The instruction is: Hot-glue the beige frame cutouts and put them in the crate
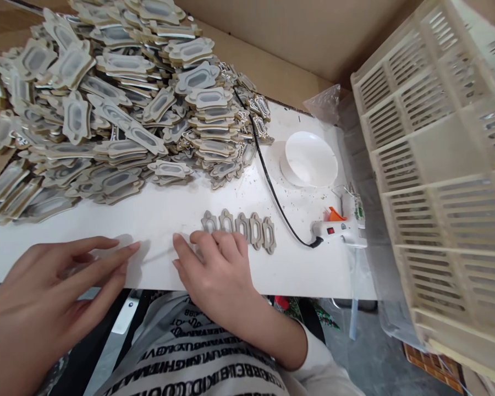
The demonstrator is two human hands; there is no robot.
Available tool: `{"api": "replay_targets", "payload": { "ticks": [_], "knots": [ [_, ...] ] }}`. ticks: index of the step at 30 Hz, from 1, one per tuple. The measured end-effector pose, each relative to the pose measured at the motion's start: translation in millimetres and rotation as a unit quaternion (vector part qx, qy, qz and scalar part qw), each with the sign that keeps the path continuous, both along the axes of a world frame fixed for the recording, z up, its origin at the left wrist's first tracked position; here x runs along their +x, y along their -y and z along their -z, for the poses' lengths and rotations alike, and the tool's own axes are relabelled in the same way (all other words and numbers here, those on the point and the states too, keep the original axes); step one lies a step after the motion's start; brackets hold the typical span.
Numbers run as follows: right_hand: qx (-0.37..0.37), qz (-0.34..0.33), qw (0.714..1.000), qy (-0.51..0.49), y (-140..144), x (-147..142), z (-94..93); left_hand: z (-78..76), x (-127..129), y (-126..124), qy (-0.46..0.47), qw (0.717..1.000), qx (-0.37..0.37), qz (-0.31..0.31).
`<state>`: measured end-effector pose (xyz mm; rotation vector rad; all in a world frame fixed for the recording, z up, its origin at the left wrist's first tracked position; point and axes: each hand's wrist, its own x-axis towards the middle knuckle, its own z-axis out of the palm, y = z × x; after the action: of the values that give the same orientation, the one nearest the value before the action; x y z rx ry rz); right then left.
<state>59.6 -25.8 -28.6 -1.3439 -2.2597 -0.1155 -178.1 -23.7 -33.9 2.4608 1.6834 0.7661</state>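
Observation:
My right hand (214, 269) lies flat on the white table (157, 220), its fingertips resting on the left end of a row of several small grey-brown ornate frame pieces (247, 230) laid side by side. My left hand (61, 286) is spread near the table's front edge, fingers apart and pointing right, holding nothing. A big heap of similar cream-rimmed frame pieces (107, 104) covers the far left of the table.
A white glue gun (338, 231) with an orange trigger lies at right, its black cord (268, 176) running back past the heap. A white bowl (310, 159) sits behind it. A slatted cream plastic crate (441, 165) stands at the right; cardboard lines the back.

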Motion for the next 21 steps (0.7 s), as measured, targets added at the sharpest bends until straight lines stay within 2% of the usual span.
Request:
{"api": "replay_targets", "payload": {
  "ticks": [3,6,11,16,21],
  "knots": [
    [-0.007,0.024,0.999,0.022,-5,-5,1.2,-2.2,5,1,-0.047,0.996,0.038,0.061],
    [-0.017,0.021,0.999,0.036,-3,-3,0.2,-4.6,7,2,-0.08,0.99,0.064,0.101],
    [-0.024,0.0,0.999,0.048,12,12,-2.2,-2.5,4,6,-0.078,0.979,0.089,0.165],
    [-0.003,-0.033,0.998,0.046,29,27,-2.2,1.2,3,18,-0.032,0.981,0.045,0.186],
    [0.017,-0.067,0.997,0.041,40,37,-2.7,-1.5,5,29,0.022,0.981,-0.01,0.193]
  ]
}}
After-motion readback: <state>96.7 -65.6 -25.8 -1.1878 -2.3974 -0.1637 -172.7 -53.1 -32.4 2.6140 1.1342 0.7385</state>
